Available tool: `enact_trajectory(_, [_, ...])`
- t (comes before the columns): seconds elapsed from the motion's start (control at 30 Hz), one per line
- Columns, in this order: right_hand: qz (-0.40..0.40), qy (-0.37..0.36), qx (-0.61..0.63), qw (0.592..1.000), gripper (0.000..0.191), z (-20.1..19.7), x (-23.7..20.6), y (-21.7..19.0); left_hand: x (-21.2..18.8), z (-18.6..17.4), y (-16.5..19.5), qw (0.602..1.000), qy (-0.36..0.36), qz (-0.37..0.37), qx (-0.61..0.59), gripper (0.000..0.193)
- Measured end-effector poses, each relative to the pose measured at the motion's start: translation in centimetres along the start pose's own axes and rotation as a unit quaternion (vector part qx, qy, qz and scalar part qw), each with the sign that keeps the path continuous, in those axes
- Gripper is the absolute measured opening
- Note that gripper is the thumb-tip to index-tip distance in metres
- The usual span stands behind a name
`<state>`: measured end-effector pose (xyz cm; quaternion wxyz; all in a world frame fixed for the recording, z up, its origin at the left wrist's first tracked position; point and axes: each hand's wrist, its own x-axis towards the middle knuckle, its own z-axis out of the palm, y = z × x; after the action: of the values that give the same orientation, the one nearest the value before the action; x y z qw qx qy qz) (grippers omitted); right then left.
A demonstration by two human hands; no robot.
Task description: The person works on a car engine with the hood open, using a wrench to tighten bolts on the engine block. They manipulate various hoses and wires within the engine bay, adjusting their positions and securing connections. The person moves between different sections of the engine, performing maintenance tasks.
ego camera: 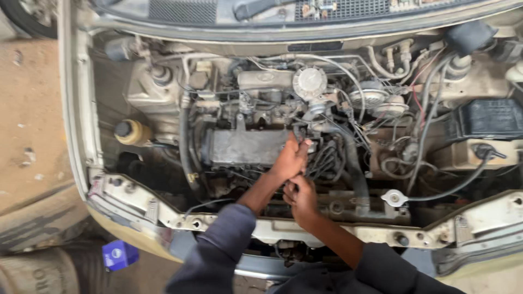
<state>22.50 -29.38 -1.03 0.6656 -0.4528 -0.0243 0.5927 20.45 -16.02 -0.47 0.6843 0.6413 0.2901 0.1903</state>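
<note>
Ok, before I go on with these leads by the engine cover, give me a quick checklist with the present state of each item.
1. Left hand on the black leads beside the engine cover: ok, fingers reach the connector there.
2. Right hand positioned: ok, just below the left hand, fingers curled.
3. What the right hand grips: cannot tell, hidden by the fingers.
4. Radiator cap seated: ok, appears in place.
5. Yellow reservoir capped: ok, dark cap on.
6. Sleeves out of the bay: ok, both end at the front crossmember.
</note>
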Motion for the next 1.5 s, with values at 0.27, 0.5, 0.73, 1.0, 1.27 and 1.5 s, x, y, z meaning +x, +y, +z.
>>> enact_trajectory(0.27, [0.032, -0.063, -0.036, 0.997, 0.035, -3.1, -2.3, -4.7, -0.5, 5.9, 3.9, 0.990, 0.105, 0.014, -0.089, 0.019])
enact_trajectory(0.5, [-0.030, -0.066, -0.200, 0.977, 0.023, -5.1, -2.0, -10.7, 1.4, 7.7, 8.0, 0.972, 0.108, 0.097, -0.184, 0.011])
enact_trajectory(0.73, [-0.318, -0.085, -0.448, 0.831, 0.033, -2.9, 3.3, -17.3, 5.7, 3.3, 9.1, 0.964, 0.134, 0.140, -0.185, 0.010])
enact_trajectory(1.0, [-0.235, 0.022, -0.584, 0.777, 0.038, -0.7, 5.4, -19.1, 8.3, 1.8, 8.8, 0.944, 0.136, 0.148, -0.262, 0.009])
enact_trajectory(1.27, [-0.365, 0.012, -0.578, 0.730, 0.040, -0.7, 7.0, -19.2, 9.3, 1.2, 7.9, 0.925, 0.139, 0.132, -0.330, 0.008])
enact_trajectory(1.5, [-0.461, -0.064, -0.512, 0.722, 0.038, -3.1, 9.3, -17.0, 9.5, 1.0, 5.7, 0.932, 0.145, 0.116, -0.310, 0.006])
